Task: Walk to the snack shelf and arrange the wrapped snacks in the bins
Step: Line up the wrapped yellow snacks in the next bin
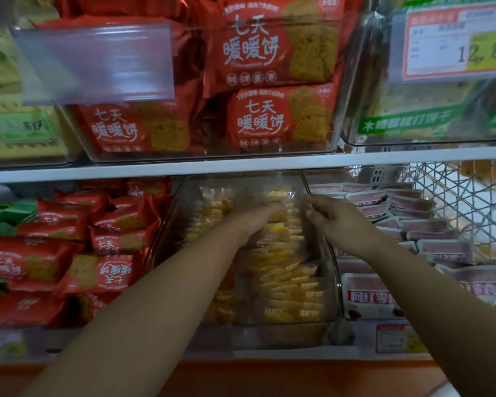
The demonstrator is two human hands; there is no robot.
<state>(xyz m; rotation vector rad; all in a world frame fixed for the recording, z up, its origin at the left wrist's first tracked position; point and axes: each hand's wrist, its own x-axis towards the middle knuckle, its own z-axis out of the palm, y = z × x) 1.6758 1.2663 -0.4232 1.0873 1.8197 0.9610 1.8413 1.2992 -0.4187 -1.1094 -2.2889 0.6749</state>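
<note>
Clear plastic bin (169, 226), glossy yellow packets (287, 282); right hand (338, 224) grips its wall.

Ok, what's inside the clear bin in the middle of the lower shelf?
Rows of yellow wrapped snacks fill the clear bin. The left hand lies over some, hiding those beneath; the right hand grips the bin's right wall.
</note>
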